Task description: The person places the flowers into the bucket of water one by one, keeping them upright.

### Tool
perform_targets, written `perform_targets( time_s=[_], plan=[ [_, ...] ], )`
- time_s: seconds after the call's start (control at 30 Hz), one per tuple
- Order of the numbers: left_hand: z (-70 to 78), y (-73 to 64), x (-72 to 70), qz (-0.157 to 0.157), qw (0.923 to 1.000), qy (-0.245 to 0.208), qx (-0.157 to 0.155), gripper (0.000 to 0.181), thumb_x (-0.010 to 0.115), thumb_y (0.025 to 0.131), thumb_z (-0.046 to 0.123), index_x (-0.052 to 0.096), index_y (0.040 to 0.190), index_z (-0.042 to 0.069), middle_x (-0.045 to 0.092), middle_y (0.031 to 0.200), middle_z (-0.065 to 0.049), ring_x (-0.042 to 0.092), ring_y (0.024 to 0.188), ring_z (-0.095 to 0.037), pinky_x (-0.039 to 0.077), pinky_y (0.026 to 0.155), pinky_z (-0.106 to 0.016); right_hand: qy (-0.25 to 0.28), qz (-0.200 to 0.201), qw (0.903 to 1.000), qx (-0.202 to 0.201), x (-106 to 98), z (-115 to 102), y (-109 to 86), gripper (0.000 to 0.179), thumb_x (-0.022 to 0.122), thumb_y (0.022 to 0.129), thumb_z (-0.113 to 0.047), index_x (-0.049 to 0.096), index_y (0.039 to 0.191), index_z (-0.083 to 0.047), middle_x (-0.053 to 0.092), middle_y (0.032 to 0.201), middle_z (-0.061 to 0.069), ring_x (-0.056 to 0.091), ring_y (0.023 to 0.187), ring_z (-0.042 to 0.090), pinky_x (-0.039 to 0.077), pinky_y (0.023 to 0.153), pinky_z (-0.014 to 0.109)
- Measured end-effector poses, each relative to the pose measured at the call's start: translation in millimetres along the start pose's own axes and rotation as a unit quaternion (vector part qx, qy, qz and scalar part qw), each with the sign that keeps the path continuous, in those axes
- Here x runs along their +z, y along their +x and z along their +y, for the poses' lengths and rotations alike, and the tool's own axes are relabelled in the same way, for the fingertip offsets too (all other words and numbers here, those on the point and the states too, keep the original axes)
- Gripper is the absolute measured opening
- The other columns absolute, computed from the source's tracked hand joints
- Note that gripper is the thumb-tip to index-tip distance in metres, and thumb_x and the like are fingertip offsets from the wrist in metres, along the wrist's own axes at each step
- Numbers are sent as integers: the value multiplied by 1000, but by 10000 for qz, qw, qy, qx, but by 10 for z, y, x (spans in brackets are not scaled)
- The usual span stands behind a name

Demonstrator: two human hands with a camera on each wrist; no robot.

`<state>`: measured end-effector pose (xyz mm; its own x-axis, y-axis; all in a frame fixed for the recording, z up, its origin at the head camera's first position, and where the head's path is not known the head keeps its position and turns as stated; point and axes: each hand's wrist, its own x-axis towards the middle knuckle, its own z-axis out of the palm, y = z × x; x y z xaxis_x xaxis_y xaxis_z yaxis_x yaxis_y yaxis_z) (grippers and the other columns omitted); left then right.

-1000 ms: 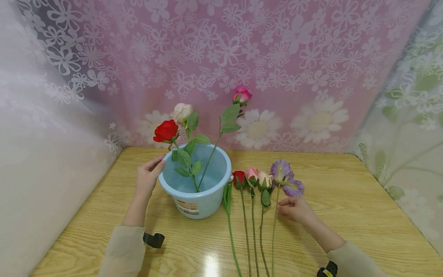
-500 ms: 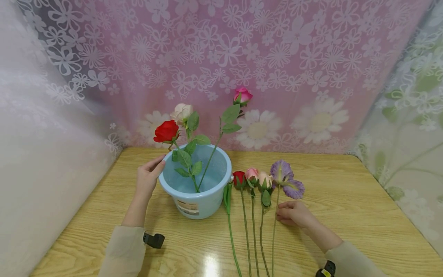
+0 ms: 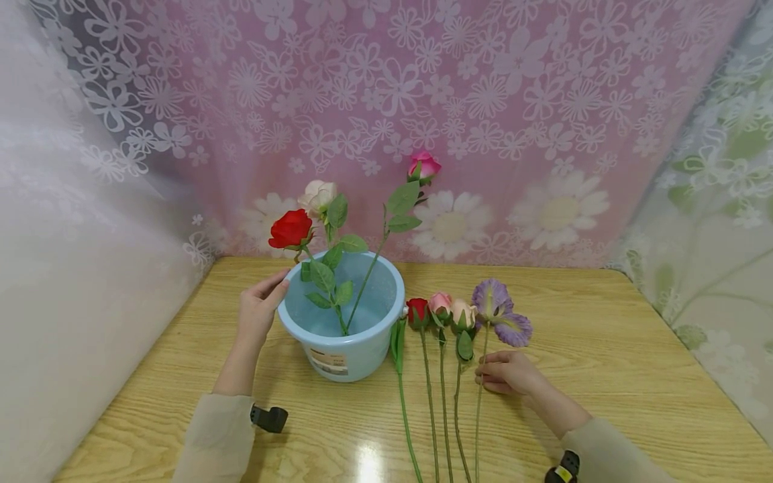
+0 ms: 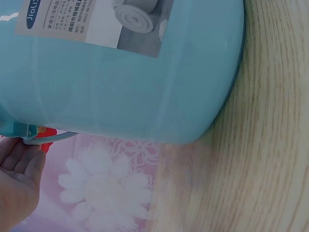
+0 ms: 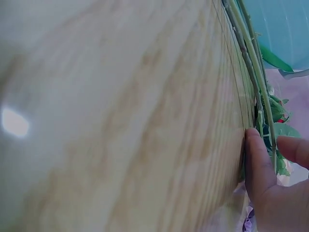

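My left hand (image 3: 256, 310) grips the light blue plastic bucket (image 3: 365, 359) at its left rim, thumb over the edge; in the left wrist view its fingers sit by the handle mount. A red rose (image 3: 291, 229), a white rose (image 3: 317, 197) and a pink rose (image 3: 423, 166) stand in the bucket. On the right, a purple iris (image 3: 512, 329) lies on the table. My right hand (image 3: 514, 376) is at its stem (image 3: 478, 419), fingertips reaching just past it. In the right wrist view the stem passes between spread digits, with a gap showing.
Left of the iris lie a cream rose (image 3: 463, 314), a light pink rose (image 3: 439, 304), a dark red rose (image 3: 417, 312) and a green-stemmed flower (image 3: 399, 382) whose head is hidden by the bucket. Flowered curtains (image 3: 386, 80) hang around the wooden table (image 3: 604, 349).
My right hand has slid slightly down and to the left, its fingertips now across the iris stem. The left hand and the bucket stay in place.
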<state>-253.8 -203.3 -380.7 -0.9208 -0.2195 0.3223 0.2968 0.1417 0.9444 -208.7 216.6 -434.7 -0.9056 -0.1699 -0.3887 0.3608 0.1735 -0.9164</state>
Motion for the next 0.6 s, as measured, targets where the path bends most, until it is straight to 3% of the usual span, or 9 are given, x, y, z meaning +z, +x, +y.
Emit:
perform_targets(
  time_s=[0.6],
  plan=[
    [0,-1,-5,-65,10000,-38,2,34,60,86,17,59,113,-3,57,113,-18,56,91,-5,46,74,-16,477,157,9987,-44,2,18,26,37,50,88,0,39,118,19,64,85,10,63,75,18,51,65,26]
  ],
)
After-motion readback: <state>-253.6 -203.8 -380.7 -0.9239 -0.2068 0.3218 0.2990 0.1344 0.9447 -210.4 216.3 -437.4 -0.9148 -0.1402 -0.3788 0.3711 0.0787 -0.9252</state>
